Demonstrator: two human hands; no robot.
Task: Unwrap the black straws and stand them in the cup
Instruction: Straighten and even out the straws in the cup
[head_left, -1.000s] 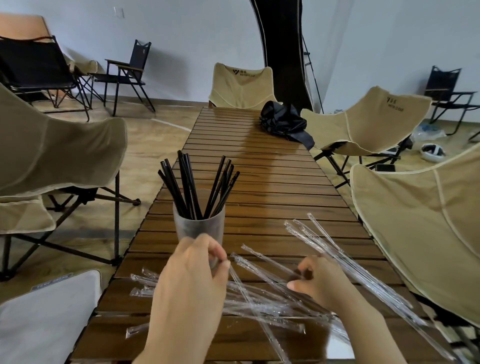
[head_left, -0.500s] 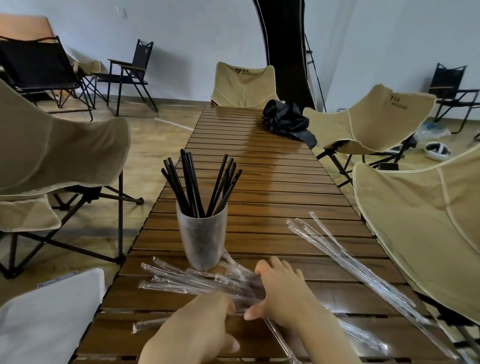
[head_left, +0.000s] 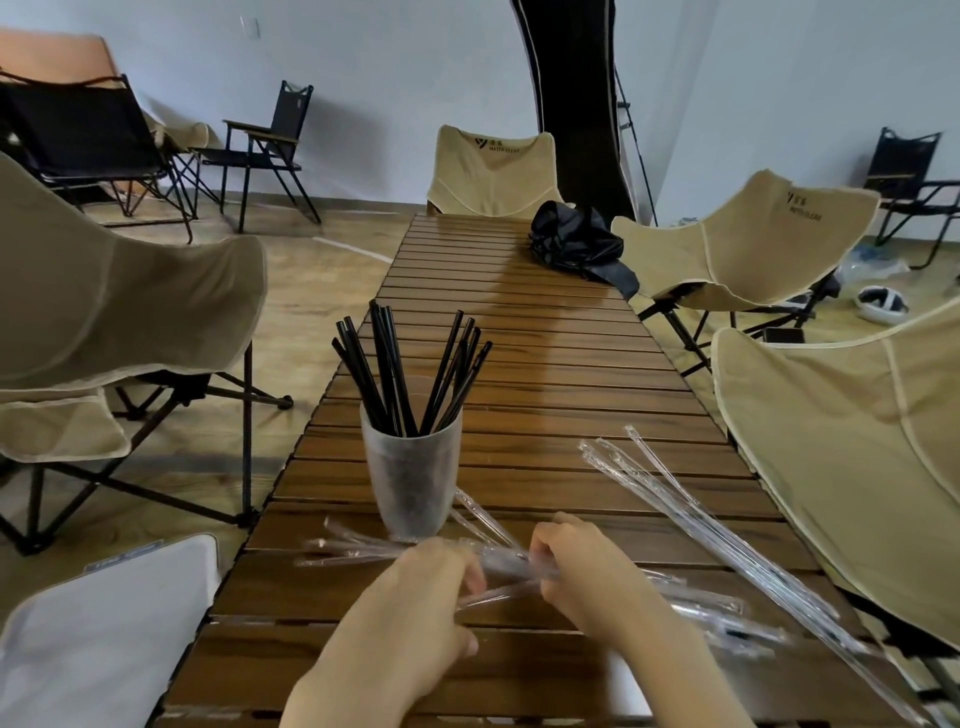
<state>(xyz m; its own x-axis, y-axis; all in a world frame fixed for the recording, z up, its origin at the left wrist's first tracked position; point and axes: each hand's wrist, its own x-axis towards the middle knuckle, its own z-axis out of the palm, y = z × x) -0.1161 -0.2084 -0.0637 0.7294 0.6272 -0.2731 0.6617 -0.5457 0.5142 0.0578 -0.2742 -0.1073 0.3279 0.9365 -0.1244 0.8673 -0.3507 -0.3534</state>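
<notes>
A frosted cup (head_left: 410, 486) stands on the wooden slat table (head_left: 545, 364) with several black straws (head_left: 410, 374) upright in it. Just in front of the cup lies a bundle of empty clear wrappers (head_left: 353, 548). My left hand (head_left: 415, 608) and my right hand (head_left: 587, 566) sit close together over this bundle, and both curl their fingers round the wrappers. A second loose heap of clear wrappers (head_left: 691, 514) fans out to the right toward the table edge. I cannot tell whether any wrapper still holds a straw.
A black bag (head_left: 576, 244) lies at the far right of the table. Beige folding chairs (head_left: 104, 312) ring the table on both sides and at the far end. A white cushion (head_left: 104, 639) sits at the near left corner.
My left hand left the cup and came down to the wrappers. My right hand slid left to meet it. Both now gather the clear wrappers in front of the cup.
</notes>
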